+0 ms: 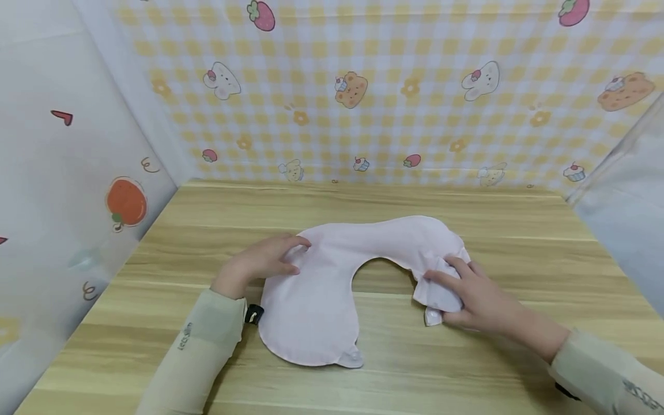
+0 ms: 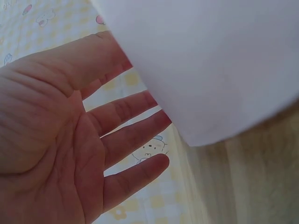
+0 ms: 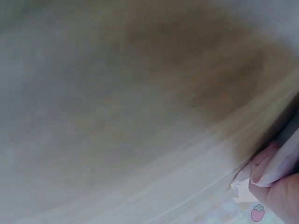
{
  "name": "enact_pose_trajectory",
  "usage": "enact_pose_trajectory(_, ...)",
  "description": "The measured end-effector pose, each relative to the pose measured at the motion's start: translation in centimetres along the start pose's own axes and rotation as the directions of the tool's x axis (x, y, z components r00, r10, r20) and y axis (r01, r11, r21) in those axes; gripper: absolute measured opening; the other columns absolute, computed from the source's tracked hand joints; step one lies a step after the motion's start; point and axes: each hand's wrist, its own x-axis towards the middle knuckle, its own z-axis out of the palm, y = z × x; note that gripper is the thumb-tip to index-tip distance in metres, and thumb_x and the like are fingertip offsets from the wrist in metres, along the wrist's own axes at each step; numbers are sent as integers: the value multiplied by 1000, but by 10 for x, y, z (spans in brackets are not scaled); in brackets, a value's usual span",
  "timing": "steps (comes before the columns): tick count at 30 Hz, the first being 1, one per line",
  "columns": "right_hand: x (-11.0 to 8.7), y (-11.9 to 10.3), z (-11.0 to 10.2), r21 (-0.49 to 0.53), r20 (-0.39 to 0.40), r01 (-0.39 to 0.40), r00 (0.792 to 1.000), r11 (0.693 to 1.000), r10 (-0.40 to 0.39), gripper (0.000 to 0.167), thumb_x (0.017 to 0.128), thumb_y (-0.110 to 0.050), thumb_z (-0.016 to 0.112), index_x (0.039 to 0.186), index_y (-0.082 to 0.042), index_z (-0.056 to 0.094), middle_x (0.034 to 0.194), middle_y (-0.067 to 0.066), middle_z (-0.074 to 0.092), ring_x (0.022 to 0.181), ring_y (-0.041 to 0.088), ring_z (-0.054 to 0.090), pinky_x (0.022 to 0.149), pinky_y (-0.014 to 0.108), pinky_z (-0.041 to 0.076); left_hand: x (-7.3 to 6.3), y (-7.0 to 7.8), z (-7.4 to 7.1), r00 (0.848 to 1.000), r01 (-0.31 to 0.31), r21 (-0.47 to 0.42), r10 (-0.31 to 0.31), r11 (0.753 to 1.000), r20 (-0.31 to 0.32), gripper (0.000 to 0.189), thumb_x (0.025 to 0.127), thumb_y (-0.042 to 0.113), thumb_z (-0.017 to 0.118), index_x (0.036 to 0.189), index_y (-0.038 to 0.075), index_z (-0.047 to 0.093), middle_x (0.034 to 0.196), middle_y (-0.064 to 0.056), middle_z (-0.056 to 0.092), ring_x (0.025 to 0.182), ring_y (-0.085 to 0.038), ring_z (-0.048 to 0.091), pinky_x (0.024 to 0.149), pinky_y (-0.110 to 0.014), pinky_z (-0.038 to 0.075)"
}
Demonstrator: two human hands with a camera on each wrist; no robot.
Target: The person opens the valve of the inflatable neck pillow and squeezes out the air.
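A pale pink curved cloth bib (image 1: pixel 332 271) lies flat on the wooden table (image 1: pixel 363 202), its two arms pointing toward me. My left hand (image 1: pixel 261 262) rests with straight fingers on the bib's left arm; the left wrist view shows the open palm (image 2: pixel 60 154) with the fingertips under or against the white cloth (image 2: pixel 210 65). My right hand (image 1: pixel 467 294) grips the bunched end of the bib's right arm (image 1: pixel 441 291), fingers curled around the fabric. In the blurred right wrist view, fingertips (image 3: pixel 261 170) pinch a fold of cloth (image 3: pixel 282 163).
Patterned walls close in the table: a yellow checked one with cartoon animals (image 1: pixel 363 92) at the back, a white one with fruit prints (image 1: pixel 78 190) on the left, a plain panel (image 1: pixel 627 196) on the right. A small black tag (image 1: pixel 253 314) shows at my left cuff.
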Motion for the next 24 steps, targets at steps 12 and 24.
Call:
enact_pose_trajectory(12,3,2,2,15,23,-4,1000,1000,4,69,65,-27,81,130,-28,58,138,18,47,102,42,53,74,46,51,0,-2,0,1000,-13,-14,13,1000,-5,51,90,12,72,138,7,55,139,-16,57,130,-34,52,109,-50,42)
enact_pose_trajectory(24,4,-7,-17,-30,142,-104,984,994,107,75,81,-62,72,145,-34,45,150,20,41,123,51,46,76,68,48,-2,-5,2,1000,3,-8,-3,1000,-6,51,90,13,72,138,10,55,141,-16,55,132,-34,50,110,-51,41)
